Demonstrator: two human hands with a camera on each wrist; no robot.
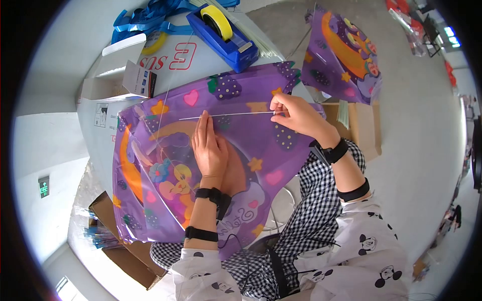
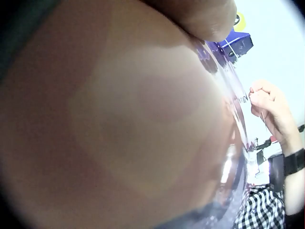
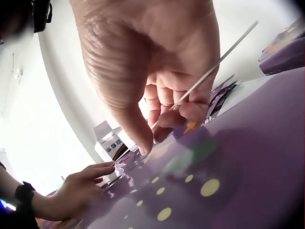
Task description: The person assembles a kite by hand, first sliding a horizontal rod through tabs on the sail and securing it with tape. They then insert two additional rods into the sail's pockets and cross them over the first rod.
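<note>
A shiny purple sheet (image 1: 228, 160) printed with stars, hearts and strawberries lies across the work surface and the person's lap. The left hand (image 1: 210, 155) rests on it with straight fingers, the fingertips at a thin white stick (image 1: 241, 115). Farther right, the right hand (image 1: 297, 116) holds that stick above the sheet between thumb and curled fingers. In the right wrist view the stick (image 3: 233, 45) crosses the palm of the right hand (image 3: 152, 52). The left hand (image 2: 119, 109) fills most of the left wrist view, hiding what lies beneath it.
A blue tape dispenser (image 1: 228, 42) with yellow tape stands at the back, beside blue ribbons (image 1: 143, 22) and an opened small white box (image 1: 120, 83). Another purple printed piece (image 1: 341, 55) is at the back right. Cardboard boxes (image 1: 369, 128) stand right and lower left.
</note>
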